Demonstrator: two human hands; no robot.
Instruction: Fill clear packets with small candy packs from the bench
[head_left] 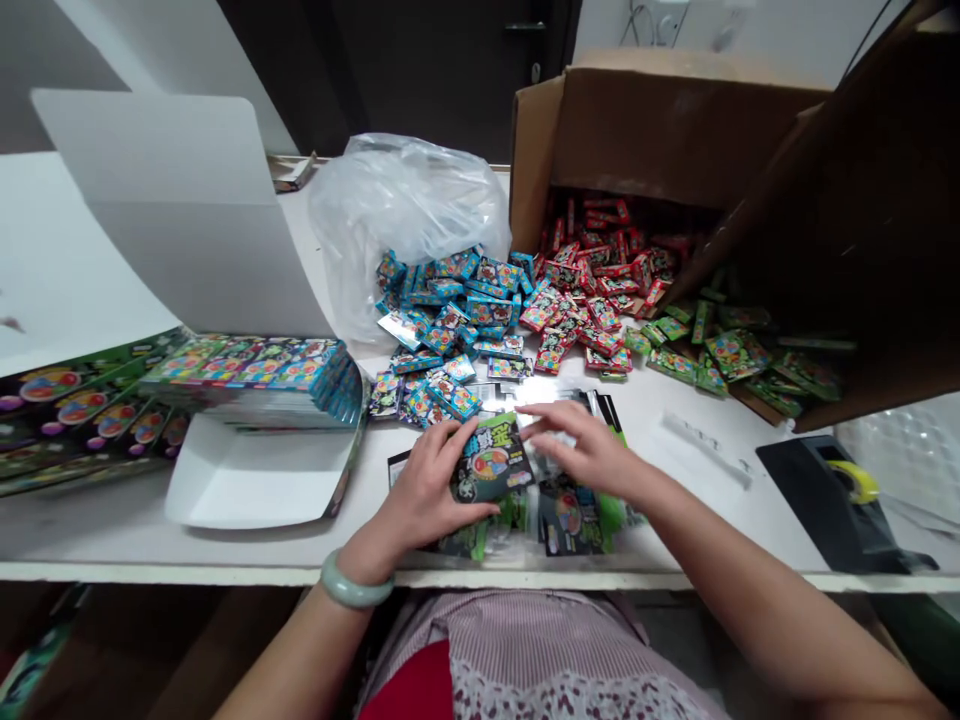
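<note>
My left hand (431, 485), with a pale green bangle at its wrist, is closed on a black and green printed packet (493, 462). Its thumb lies along the packet's lower edge, and its fingers are at the upper left. At the packet's right edge, my right hand (577, 445) has its fingers stretched out and apart; whether a fingertip touches the packet I cannot tell. More black and green packets (570, 520), some in clear plastic, lie beneath both hands. Just beyond the hands is a heap of small blue printed boxes (469, 310).
Red boxes (600, 265) spill from a large carton (675, 130), with green boxes (739, 355) to their right. A clear plastic bag (409, 190) stands behind the blue heap. At left is an open white display box (255, 475); at right, a tape dispenser (832, 505).
</note>
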